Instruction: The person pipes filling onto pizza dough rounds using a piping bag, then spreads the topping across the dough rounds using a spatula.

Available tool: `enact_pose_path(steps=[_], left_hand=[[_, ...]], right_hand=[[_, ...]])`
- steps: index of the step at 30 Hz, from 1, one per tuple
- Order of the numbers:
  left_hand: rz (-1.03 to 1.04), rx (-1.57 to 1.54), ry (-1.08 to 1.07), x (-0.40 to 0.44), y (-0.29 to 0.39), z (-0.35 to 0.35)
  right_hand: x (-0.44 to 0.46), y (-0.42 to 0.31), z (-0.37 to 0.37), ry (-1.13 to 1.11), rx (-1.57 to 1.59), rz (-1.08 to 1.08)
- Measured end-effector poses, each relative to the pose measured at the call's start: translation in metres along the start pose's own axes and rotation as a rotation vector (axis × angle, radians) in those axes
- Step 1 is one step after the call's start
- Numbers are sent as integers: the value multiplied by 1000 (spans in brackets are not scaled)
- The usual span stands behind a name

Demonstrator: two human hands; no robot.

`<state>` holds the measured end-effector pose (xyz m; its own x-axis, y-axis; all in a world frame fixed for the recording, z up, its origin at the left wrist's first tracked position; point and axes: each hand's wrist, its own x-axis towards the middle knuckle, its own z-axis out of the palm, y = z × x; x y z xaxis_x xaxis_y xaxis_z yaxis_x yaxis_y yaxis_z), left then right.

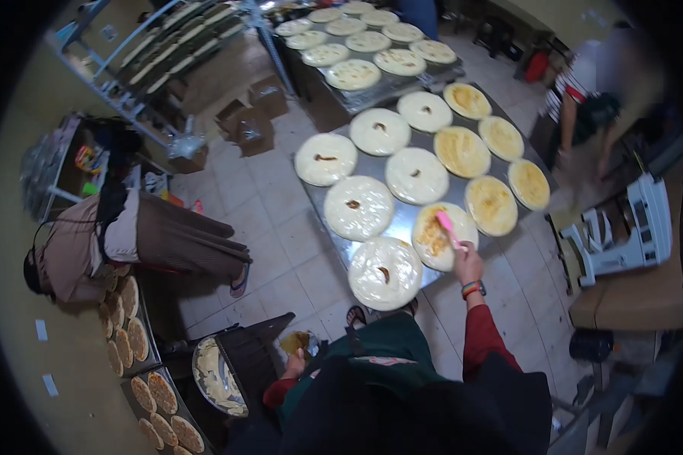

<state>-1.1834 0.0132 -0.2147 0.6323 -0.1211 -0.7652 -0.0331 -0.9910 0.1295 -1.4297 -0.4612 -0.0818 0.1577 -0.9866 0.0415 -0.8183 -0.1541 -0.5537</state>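
Observation:
My right hand (469,265) is closed on a pink brush (446,224), whose head rests on a round dough (434,236) at the near side of the metal table (347,246). Orange-brown paste is partly spread there. Doughs farther right have an orange-yellow coating; pale doughs to the left, such as the nearest one (372,287), each carry a small brown dab in the middle. At my left side, low down, my left hand (294,365) is closed on a container of yellowish-brown paste (297,343).
A second table of doughs (354,75) stands behind. A tub of creamy mixture (218,377) is at lower left, near trays of browned rounds (164,394). One person (152,231) bends at left; another (584,98) stands at right, beyond a pale blue machine (630,235). Cardboard boxes (250,129) lie on the floor.

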Motion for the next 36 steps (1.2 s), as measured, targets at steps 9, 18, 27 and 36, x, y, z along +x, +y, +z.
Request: enact_pose_path(steps=[9, 18, 27, 36], left_hand=[[295, -92, -130, 5, 21, -5], [221, -97, -77, 22, 24, 0], [278, 182, -75, 26, 21, -13], [305, 255, -46, 49, 3, -1]], right_hand=[[-63, -5, -6, -235, -126, -100], [-95, 66, -31, 125, -57, 74], [-65, 47, -2, 161, -2, 137], [-45, 15, 19, 42, -41, -78]])
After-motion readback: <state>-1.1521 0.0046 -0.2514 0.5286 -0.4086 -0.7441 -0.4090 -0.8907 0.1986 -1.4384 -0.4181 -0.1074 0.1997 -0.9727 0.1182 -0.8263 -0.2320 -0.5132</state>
